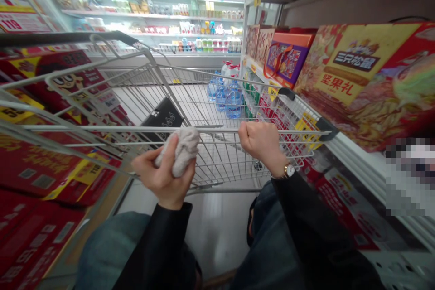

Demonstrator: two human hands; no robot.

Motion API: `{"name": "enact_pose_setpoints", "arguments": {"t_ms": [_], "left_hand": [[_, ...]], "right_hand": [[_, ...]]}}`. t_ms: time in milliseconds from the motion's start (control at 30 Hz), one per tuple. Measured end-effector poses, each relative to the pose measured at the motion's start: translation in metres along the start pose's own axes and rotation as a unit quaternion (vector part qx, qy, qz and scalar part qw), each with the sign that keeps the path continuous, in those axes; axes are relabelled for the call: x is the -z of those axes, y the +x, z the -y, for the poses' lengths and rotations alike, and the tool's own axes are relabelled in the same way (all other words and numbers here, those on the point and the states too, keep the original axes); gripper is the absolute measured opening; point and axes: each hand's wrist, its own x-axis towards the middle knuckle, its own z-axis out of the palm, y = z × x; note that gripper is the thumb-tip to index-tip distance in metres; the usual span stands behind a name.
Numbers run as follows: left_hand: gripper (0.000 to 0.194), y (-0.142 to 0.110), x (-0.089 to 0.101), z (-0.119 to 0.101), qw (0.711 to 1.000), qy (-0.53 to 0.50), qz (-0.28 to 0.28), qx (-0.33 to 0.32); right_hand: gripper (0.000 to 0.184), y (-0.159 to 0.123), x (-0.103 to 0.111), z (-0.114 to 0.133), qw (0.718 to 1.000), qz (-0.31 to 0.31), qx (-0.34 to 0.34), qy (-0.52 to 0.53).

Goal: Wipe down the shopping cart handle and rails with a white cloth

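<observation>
A metal wire shopping cart (pixel 217 163) stands across the aisle in front of my knees. My left hand (pixel 166 172) is closed around a crumpled, greyish-white cloth (pixel 183 152), held right at the cart's top rail. Farther right, my right hand (pixel 260 140) is wrapped round the same rail in a fist, with a watch on its wrist. A dark panel (pixel 163 120) with light markings is fixed in the cart left of the cloth. Through the wires, the floor shows beneath the basket.
Red gift boxes (pixel 34 231) are stacked close on the left. A shelf on the right carries a nut gift box (pixel 353 77) and a purple-orange box (pixel 288 56). Large blue water bottles (pixel 233 99) stand on the floor ahead, before a lit refrigerated case (pixel 152 18).
</observation>
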Motion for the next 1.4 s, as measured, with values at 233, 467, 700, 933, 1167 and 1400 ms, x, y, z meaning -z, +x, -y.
{"name": "enact_pose_setpoints", "arguments": {"t_ms": [233,467,700,933,1167,1400], "left_hand": [[0.066,0.002,0.002,0.013,0.986,0.022,-0.083,0.144],[0.069,-0.025,-0.005,-0.027,0.996,-0.026,0.083,-0.022],[0.059,0.000,0.017,0.024,0.977,0.009,-0.074,0.201],[0.067,-0.019,0.002,-0.008,0.998,-0.034,0.042,0.028],[0.064,0.003,0.020,0.039,0.977,0.036,-0.087,0.192],[0.066,-0.015,0.005,-0.024,0.992,-0.051,0.050,0.104]], "right_hand": [[0.048,-0.003,-0.015,-0.001,0.996,-0.082,-0.019,0.003],[0.032,-0.009,-0.035,-0.009,0.971,-0.229,0.064,-0.007],[0.021,-0.022,-0.041,-0.012,0.965,-0.250,0.076,0.009],[0.016,-0.023,-0.050,-0.013,0.955,-0.288,0.067,0.025],[0.018,-0.021,-0.054,-0.009,0.946,-0.316,0.050,0.053],[0.018,-0.019,-0.055,-0.007,0.941,-0.333,0.045,0.043]]}}
